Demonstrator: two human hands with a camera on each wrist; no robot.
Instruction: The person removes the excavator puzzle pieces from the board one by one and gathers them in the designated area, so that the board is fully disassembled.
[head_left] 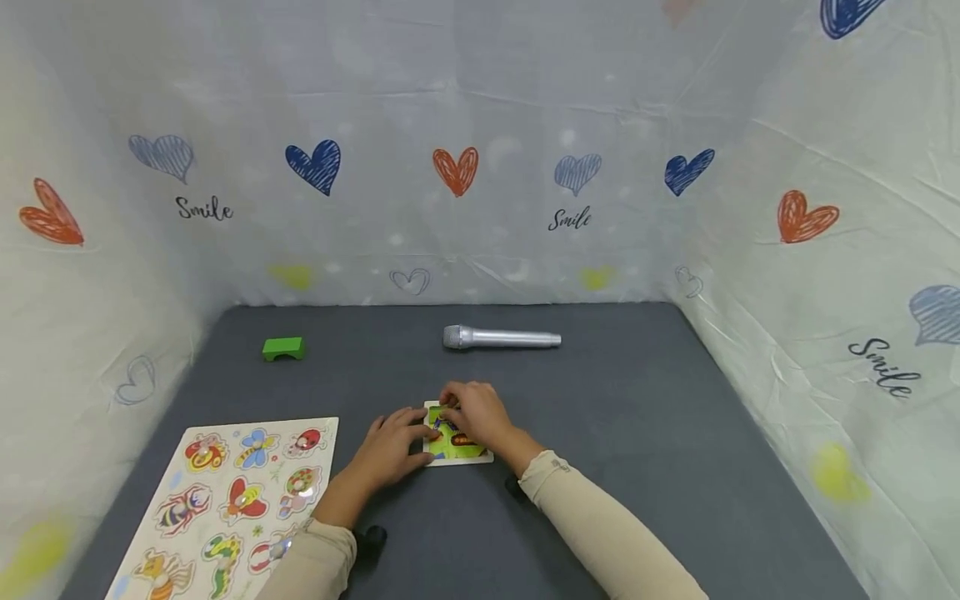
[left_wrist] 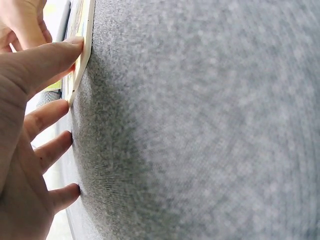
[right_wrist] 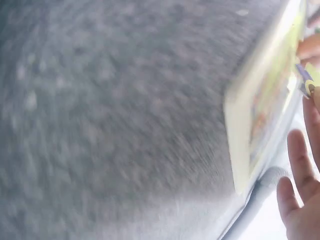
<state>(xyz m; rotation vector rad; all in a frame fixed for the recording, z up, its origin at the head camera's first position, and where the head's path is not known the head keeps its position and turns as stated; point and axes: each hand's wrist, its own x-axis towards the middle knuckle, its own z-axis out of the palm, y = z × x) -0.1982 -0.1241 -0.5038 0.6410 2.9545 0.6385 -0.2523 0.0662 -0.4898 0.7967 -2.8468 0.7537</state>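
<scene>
A small jigsaw puzzle board point(head_left: 474, 452) with a green picture and a pale border lies flat on the dark table point(head_left: 615, 467). At its left side is my left hand point(head_left: 392, 446), fingers spread, with thumb and index fingertip on the board's edge; the other fingertips rest on the cloth in the left wrist view. My right hand point(head_left: 483, 414) is over the board's upper part. Between its thumb and fingers it pinches a small puzzle piece point(right_wrist: 303, 73), yellow-green and purple, seen at the edge of the right wrist view. The fingers hide part of the picture.
A larger peg puzzle board point(head_left: 273, 450) with insect pictures lies at the left, partly under the left sleeve. Farther back are a green arch block point(head_left: 283, 347) and a silver microphone point(head_left: 502, 337). White sheeting point(head_left: 480, 100) with printed hearts surrounds the table.
</scene>
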